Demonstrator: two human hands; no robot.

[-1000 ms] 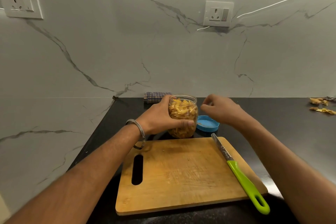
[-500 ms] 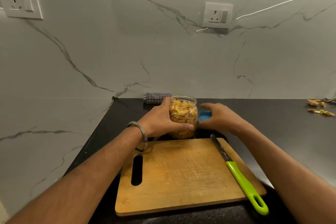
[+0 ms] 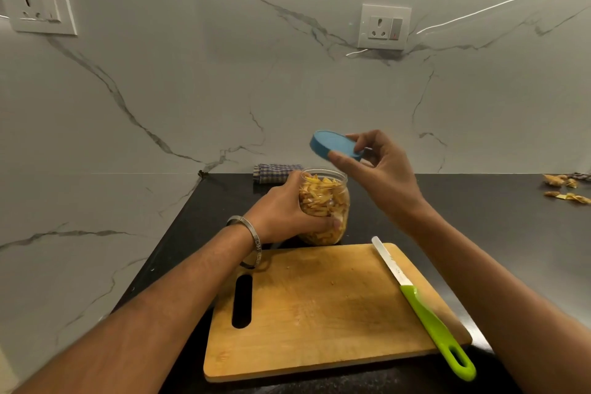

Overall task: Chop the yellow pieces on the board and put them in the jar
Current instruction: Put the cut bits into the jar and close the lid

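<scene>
The jar (image 3: 323, 208), at frame centre just beyond the board (image 3: 326, 307), is filled nearly to the rim with yellow pieces (image 3: 319, 198); the board carries only crumbs, so I judge chopping and filling done, capping left. My left hand (image 3: 281, 214) wraps the jar's side; my right hand (image 3: 377, 163) pinches the blue lid (image 3: 334, 144), tilted above the jar mouth; the knife (image 3: 422, 307) lies at the board's right edge.

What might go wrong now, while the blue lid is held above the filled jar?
1. The yellow pieces reach the rim of the jar, so the blue lid may crush or spill some.
2. The right hand only pinches the tilted lid at one edge; it could slip.
3. The knife handle overhangs the cutting board near the right forearm and could be knocked.
</scene>
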